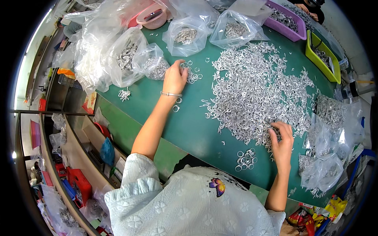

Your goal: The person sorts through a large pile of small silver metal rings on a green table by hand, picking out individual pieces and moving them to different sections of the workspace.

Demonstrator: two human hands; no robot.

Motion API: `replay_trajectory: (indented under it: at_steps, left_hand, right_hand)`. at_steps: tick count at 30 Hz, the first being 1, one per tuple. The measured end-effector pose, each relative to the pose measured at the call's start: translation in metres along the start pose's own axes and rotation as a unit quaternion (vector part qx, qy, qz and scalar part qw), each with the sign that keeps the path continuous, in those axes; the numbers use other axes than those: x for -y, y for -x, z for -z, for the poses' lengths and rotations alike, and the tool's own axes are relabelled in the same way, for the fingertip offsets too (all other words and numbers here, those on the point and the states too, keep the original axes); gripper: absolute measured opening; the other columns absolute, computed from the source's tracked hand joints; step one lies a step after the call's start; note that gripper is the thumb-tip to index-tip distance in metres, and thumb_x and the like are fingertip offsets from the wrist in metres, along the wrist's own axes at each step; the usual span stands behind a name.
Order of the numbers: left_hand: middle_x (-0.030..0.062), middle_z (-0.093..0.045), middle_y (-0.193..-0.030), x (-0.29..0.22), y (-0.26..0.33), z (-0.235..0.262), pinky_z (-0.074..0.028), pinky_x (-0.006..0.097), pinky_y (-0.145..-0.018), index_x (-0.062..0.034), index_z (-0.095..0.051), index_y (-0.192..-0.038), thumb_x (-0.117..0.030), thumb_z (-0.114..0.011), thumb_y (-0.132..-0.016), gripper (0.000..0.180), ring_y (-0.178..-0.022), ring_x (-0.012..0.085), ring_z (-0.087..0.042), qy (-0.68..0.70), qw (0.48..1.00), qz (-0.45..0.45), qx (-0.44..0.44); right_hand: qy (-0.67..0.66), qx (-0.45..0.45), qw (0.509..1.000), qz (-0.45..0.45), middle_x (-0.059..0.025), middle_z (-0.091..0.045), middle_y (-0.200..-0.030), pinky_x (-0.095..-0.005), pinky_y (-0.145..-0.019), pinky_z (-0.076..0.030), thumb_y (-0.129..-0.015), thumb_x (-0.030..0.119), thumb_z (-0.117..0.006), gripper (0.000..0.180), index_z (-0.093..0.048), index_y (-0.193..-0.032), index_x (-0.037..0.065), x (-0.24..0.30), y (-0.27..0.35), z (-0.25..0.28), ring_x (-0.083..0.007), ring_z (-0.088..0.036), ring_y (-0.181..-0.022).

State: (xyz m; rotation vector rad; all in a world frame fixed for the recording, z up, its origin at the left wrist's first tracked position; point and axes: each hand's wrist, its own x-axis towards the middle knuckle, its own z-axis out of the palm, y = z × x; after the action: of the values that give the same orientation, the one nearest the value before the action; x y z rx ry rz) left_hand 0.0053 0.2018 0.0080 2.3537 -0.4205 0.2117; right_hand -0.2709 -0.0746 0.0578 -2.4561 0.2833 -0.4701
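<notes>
My left hand (176,78) is beside a small cluster of silver metal rings (193,75), thumb and forefinger apart and nothing visibly held. A bracelet circles that wrist, and a few more rings (176,108) lie beside it. At the near right edge of a broad heap of small silver metal pieces (256,90), my right hand (282,143) rests with curved fingers and the thumb apart. Some pieces show between its thumb and fingers; whether any are gripped is hard to see. A group of silver rings (246,159) lies on the green tabletop (189,129), left of my right hand.
Transparent bags of metal parts (186,36) line the far side; others (323,171) stand at the right. A purple basket (293,33) and yellow-green basket (334,70) hold more parts. Another person's hands (309,11) appear at the far right. Shelves (84,165) stand left.
</notes>
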Motion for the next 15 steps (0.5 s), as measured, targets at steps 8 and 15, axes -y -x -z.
replay_trajectory:
  at_steps: [8,15]
  left_hand:
    - [0.0152,-0.061,-0.085,-0.088,0.137,0.007,-0.051,0.038,-0.069,-0.0010,-0.064,-0.102,-0.001,-0.064,-0.083,0.020,-0.075,0.0323,-0.062,0.195,0.941,-0.161,0.224]
    - [0.0095,-0.068,-0.105,-0.100,0.215,0.011,-0.053,0.029,-0.077,-0.0007,-0.067,-0.105,-0.011,-0.058,-0.095,0.017,-0.092,0.0187,-0.066,0.326,0.713,0.045,0.620]
  right_hand:
    - [-0.105,0.101,0.989,-0.034,-0.0149,-0.066,-0.103,-0.0367,-0.087,-0.048,-0.079,-0.004,-0.067,0.022,-0.065,-0.101,-0.002,0.021,0.050,0.005,-0.0317,-0.062,-0.094]
    - [-0.092,0.165,0.982,0.006,-0.0129,-0.050,-0.138,-0.0474,-0.106,-0.036,-0.072,0.019,-0.079,0.060,-0.057,-0.125,0.001,0.018,0.092,-0.016,-0.0352,-0.042,-0.132]
